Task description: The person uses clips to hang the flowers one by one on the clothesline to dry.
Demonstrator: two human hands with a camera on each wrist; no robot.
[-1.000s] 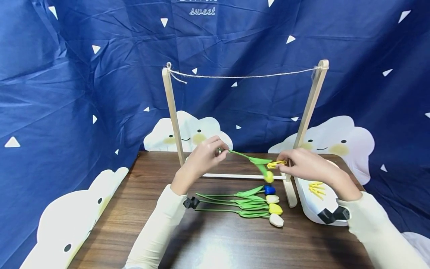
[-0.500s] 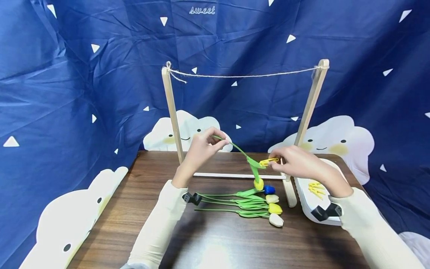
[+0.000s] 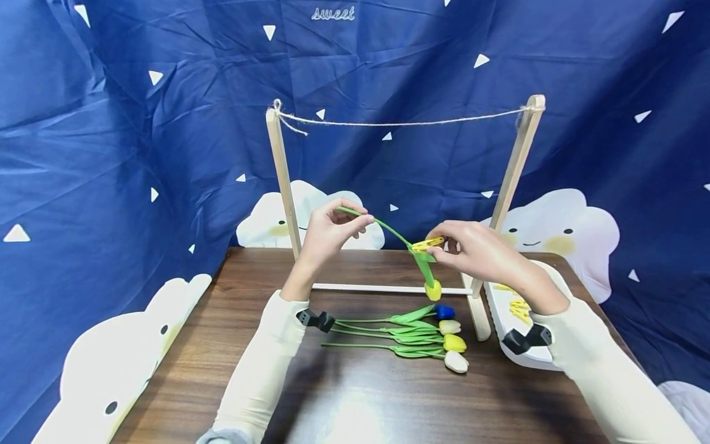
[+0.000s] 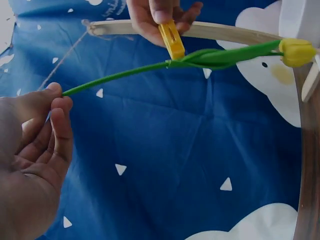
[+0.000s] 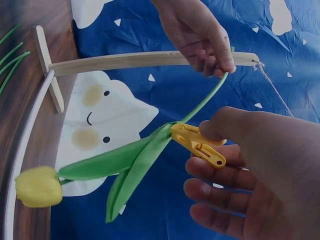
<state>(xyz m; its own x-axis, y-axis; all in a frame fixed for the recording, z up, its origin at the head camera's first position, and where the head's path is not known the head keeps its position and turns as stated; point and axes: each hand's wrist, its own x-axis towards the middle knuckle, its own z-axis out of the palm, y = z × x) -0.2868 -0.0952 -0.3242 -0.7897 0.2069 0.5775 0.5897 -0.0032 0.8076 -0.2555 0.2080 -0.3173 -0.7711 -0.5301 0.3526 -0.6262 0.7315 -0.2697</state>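
Observation:
In the head view, my left hand (image 3: 328, 231) pinches the stem end of an artificial yellow tulip (image 3: 433, 290) between thumb and fingertips. The flower hangs head down above the table, its green leaves (image 5: 142, 162) near the bloom. My right hand (image 3: 471, 248) holds a yellow clothespin (image 5: 196, 143) between thumb and index finger. The clothespin's tip meets the stem where the leaves begin; whether it bites on the stem I cannot tell. In the left wrist view, the stem (image 4: 115, 76) stretches between the two hands.
On the brown table (image 3: 355, 394) lie several tulips, with blue (image 3: 445, 312), yellow (image 3: 455, 343) and white (image 3: 457, 362) heads. Behind stands a wooden frame (image 3: 516, 163) with a string (image 3: 399, 124) across its top. A white tray (image 3: 499, 320) at right carries several yellow clothespins (image 3: 520, 310).
Both hands have risen, and the right has moved left. The clothespin has come from beside the leaves to the stem at their base. The tulip now hangs more steeply.

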